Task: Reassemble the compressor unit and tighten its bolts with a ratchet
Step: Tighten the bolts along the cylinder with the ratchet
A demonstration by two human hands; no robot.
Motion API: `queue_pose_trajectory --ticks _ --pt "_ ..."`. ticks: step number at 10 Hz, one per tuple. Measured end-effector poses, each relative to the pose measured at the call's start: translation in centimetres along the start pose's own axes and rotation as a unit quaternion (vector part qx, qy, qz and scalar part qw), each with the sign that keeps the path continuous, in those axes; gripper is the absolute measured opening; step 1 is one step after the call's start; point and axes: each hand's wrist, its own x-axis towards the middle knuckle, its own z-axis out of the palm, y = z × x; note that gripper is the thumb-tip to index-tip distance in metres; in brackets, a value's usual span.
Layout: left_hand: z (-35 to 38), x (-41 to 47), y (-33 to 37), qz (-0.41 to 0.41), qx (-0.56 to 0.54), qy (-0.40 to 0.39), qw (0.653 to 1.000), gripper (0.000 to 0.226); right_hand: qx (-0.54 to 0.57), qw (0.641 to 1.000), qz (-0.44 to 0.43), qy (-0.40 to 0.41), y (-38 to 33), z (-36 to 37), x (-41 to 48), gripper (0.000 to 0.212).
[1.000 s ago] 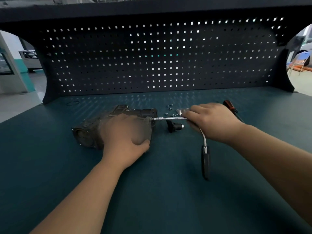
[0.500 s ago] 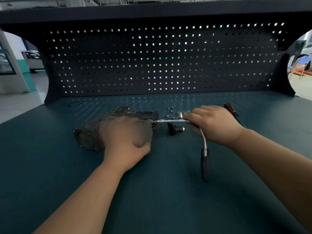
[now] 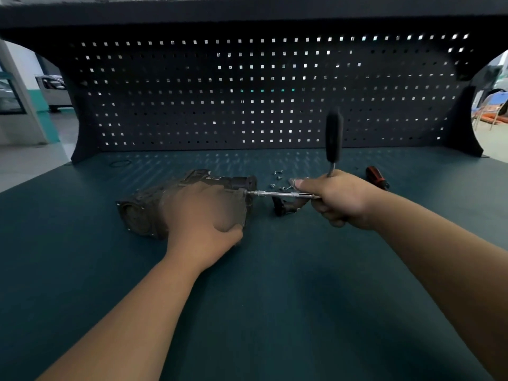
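Observation:
The grey compressor unit [image 3: 143,213] lies on its side on the dark green bench [image 3: 275,298]. My left hand [image 3: 203,215] is clamped over its right half, thumb curled under the near edge. My right hand [image 3: 338,199] grips the head of the ratchet [image 3: 334,136], whose black handle stands upright above my fist. A chrome extension bar [image 3: 277,193] runs level from my fist to the compressor's right end face. Whatever it meets there is hidden by my left fingers.
Several small loose bolts [image 3: 279,178] lie just behind the extension bar. A small black fitting [image 3: 283,209] sits below the bar. A red-and-black screwdriver [image 3: 376,178] lies to the right. A black O-ring [image 3: 119,163] rests at the back left, before the pegboard [image 3: 247,92].
The ratchet handle has swung from hanging down toward me to standing upright above my right fist. My left hand stays on the compressor.

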Motion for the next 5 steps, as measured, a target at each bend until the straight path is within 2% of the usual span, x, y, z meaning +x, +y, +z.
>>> queue_pose_trajectory --ticks 1,2,3,4,5 --pt "0.0 -0.1 -0.1 0.000 0.001 -0.002 1.000 0.081 -0.090 0.983 -0.145 0.062 0.4 0.4 -0.2 0.032" --pt "0.0 -0.2 -0.1 0.000 0.000 -0.011 1.000 0.081 -0.470 0.764 -0.411 0.164 1.8 -0.3 -1.3 0.027" --pt "-0.1 0.1 -0.1 0.000 0.001 -0.008 1.000 0.079 -0.264 0.938 -0.222 0.026 0.6 -0.3 -1.0 0.028" --pt "-0.3 0.1 -0.3 -0.003 -0.001 -0.002 1.000 0.078 0.096 0.991 0.034 -0.085 -0.2 0.2 0.0 0.040" --pt "-0.3 -0.3 -0.3 -0.007 -0.009 -0.005 1.000 0.077 -0.249 0.945 -0.208 0.044 0.9 0.7 -1.1 0.036"
